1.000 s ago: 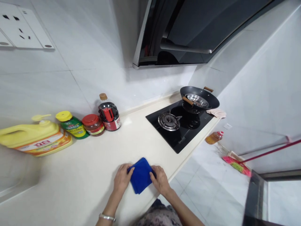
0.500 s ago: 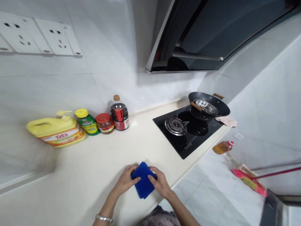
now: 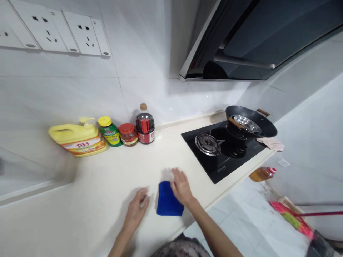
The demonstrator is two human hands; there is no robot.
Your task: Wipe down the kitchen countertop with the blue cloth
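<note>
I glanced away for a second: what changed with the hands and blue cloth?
The left hand let go of the blue cloth and drew off to its left; the right hand now lies open on it. The cloth stays folded on the countertop.

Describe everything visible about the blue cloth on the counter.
The folded blue fabric cloth is a deep, solid blue and soft-looking, folded into a thick, roughly rectangular pad. It lies flat on the cream countertop near its front edge. Of the hands, the right hand rests open on its far right corner; the left hand lies just left, apparently not touching.
</note>
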